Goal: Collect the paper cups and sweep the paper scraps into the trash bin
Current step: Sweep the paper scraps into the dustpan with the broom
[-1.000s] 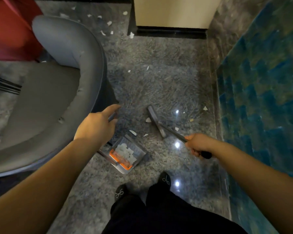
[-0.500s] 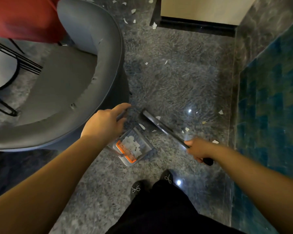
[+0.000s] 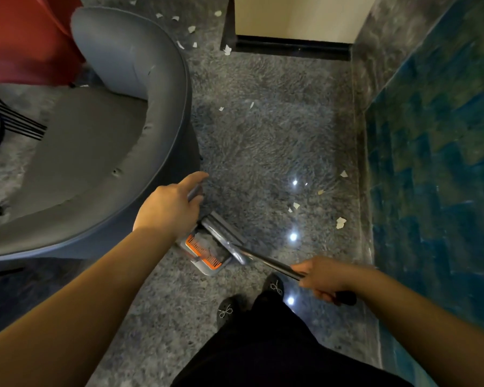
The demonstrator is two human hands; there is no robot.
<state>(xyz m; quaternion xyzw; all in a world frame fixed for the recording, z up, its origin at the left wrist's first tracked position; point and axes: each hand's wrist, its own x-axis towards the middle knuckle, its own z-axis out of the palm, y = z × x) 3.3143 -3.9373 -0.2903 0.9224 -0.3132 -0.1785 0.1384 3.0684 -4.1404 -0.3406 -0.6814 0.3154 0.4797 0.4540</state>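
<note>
Speckled floor (image 3: 263,141) is carrying light, flyaway scraps (image 3: 340,222); right hand (image 3: 323,277) fingers are clamping the broom (image 3: 221,233) handle (mid-shaft), left hand (image 3: 168,210) fingers are gripping the dustpan (image 3: 204,254) handle.

Broom head (image 3: 221,230): now lying across the mouth of the dustpan (image 3: 204,255), having been drawn in from the open floor; scraps that lay before the pan a second ago are no longer showing there. Right hand (image 3: 323,279): pulling the handle back toward the feet. Paper heap in pan: now largely hidden behind the broom head
</note>
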